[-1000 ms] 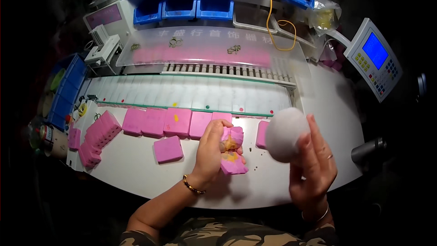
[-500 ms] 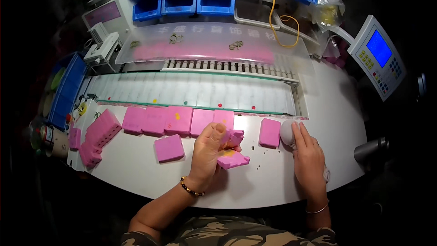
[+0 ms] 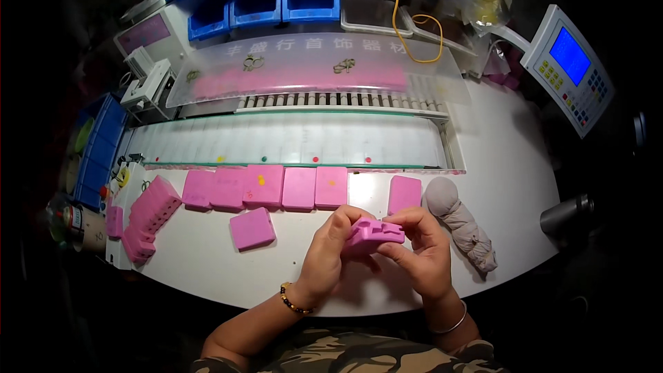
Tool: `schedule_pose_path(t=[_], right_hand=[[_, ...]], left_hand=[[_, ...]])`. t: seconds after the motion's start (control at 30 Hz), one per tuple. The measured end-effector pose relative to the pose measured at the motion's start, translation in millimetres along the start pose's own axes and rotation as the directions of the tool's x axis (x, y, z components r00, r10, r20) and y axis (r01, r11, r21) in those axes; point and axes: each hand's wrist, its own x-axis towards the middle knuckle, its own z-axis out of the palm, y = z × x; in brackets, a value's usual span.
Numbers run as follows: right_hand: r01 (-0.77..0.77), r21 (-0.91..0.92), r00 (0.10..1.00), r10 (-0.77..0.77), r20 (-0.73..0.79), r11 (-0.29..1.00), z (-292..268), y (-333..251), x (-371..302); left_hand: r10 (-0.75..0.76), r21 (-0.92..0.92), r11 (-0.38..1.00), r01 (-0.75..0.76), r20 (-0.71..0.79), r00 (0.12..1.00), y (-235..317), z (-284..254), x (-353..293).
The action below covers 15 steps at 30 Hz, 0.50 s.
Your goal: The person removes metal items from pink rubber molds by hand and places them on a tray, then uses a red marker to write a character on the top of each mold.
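Note:
In front of my chest, my left hand (image 3: 323, 252) and my right hand (image 3: 429, 257) are both closed on a pink rubber mould (image 3: 375, 233). Its notched edge faces up, and the fingers cover both ends; whether its two halves sit fully together I cannot tell. Beyond my right hand a single pink block (image 3: 405, 193) lies flat. Beside it rests a grey cloth bag (image 3: 468, 228) with a round, stuffed head and a twisted tail, touched by neither hand. Another loose pink block (image 3: 253, 228) lies to the left of my left hand.
A row of pink blocks (image 3: 299, 188) borders the glass-topped conveyor strip (image 3: 290, 139). More blocks stand stacked at the left (image 3: 153, 207). Blue bins (image 3: 311, 0) hang at the back. A control panel (image 3: 570, 69) and a dark cylinder (image 3: 566, 214) are on the right.
My right hand has left the cloth bag and moved left to grip the mould. The mould's pieces, held apart in my left hand before, are now close together between both hands.

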Motion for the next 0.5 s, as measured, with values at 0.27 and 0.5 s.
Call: schedule_pose_path(t=[0.27,0.5], right_hand=[[0.094,-0.218,0.995,-0.084,0.054,0.972,-17,-1,-1],[0.035,-0.109,0.994,-0.023,0.107,0.993,-25,12,-1]], left_hand=[[0.229,0.493,0.837,-0.236,0.076,0.971,-8,-9,-1],[-0.023,0.216,0.976,0.018,0.021,1.0,3,-6,-3]])
